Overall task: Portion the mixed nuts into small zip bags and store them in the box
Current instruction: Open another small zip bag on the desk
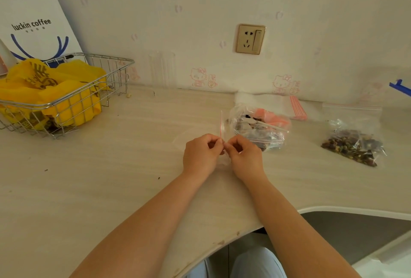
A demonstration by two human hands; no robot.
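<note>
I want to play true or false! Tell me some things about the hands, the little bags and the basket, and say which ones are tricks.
1. Both hands, left hand and right hand, pinch a small clear zip bag. True.
2. The wire basket holds a blue bag. False: a yellow plastic bag lies in it.
3. The bag of mixed nuts lies right of the hands. True.
4. The zip bag in the hands is full of nuts. False: it looks empty.
5. A plug sits in the wall socket. False: nothing is plugged in.
</note>
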